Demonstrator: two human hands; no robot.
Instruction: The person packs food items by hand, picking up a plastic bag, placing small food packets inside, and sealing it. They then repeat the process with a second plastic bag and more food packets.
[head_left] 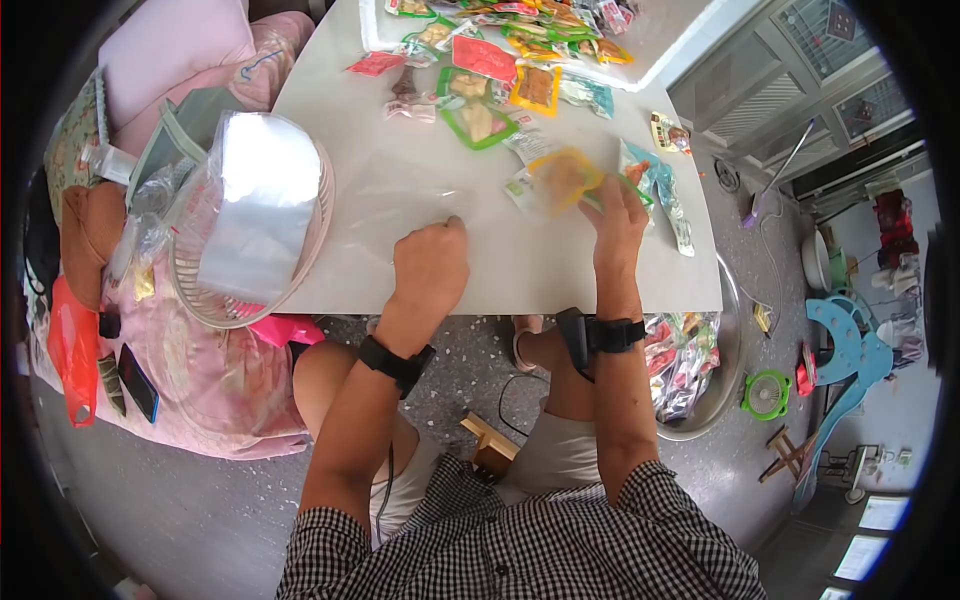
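Observation:
My left hand (430, 262) is closed over the table, pinching the edge of a clear plastic bag (385, 215) that spreads out to its left. To the right, my right hand (617, 225) has its fingers closed on a yellow-edged snack packet (562, 178), which is blurred by motion. A green-edged part shows under those fingers. Beside that hand lie blue-and-white packets (668, 195). Further up the table are green-edged packets (477, 122), a red packet (484, 57) and an orange-edged packet (536, 89).
A white-rimmed tray (655, 72) heaped with packets stands at the far edge. On the left, a plastic basket (322, 215) holds a stack of clear bags (255, 200). A metal basin (735, 350) of packets sits below the table's right edge.

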